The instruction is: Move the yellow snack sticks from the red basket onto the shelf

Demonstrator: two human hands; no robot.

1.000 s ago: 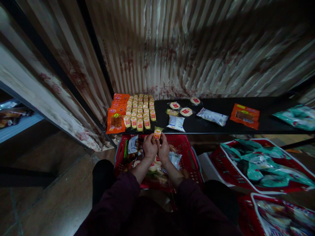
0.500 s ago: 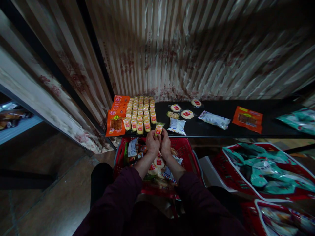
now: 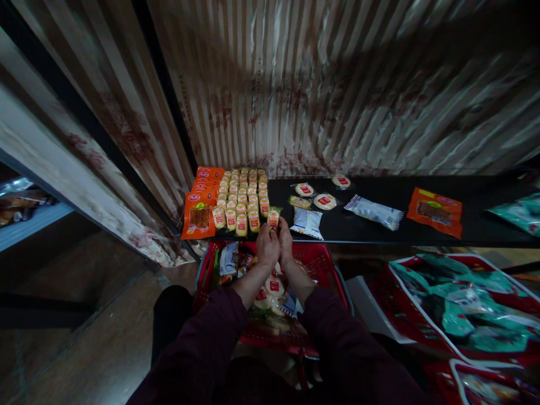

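My left hand [image 3: 267, 246] and my right hand [image 3: 286, 243] are close together at the front edge of the black shelf [image 3: 367, 185]. Between their fingertips is a small packaged cake [image 3: 273, 216] in a clear wrapper with a red and yellow label. Its lower end is hidden by my fingers. To its left, rows of matching packaged cakes [image 3: 241, 209] stand on the shelf. Beyond them, orange snack packets [image 3: 199, 214] overlap in a column. Beneath my forearms, a red basket [image 3: 324, 264] holds mixed wrapped snacks [image 3: 273, 286].
Right of the held cake lie a white packet [image 3: 307, 222], round wrapped cakes [image 3: 325, 201], a long white packet [image 3: 374, 212] and an orange packet [image 3: 435, 212]. Another red basket [image 3: 386, 301] at lower right holds teal packets [image 3: 472, 301]. A dark post [image 3: 166, 84] rises at left.
Both hands have moved slightly with the cake, which now sits straighter beside the front of the rows. The fingers cover more of its lower end. The view has shifted a little.
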